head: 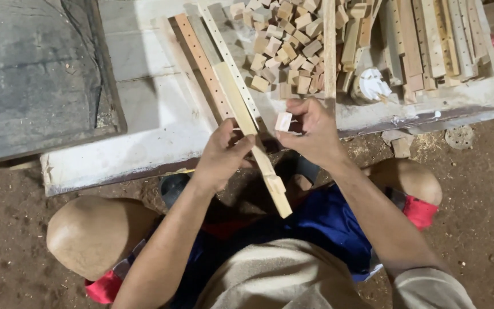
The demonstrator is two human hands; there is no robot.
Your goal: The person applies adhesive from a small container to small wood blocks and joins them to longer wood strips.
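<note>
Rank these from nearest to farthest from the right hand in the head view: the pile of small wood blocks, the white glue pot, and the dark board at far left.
From the right hand:
1. White glue pot, just up and right on the bench.
2. Pile of small wood blocks, farther up the bench.
3. Dark board, far left.

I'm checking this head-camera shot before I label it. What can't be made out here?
- Head view: the left hand covers the part of the long wooden strip it grips.
- The small wooden block is partly hidden by the right hand fingers.
- The pile of small blocks and the stacked slats are cut off by the top edge.
- The white container is too blurred to identify.
</note>
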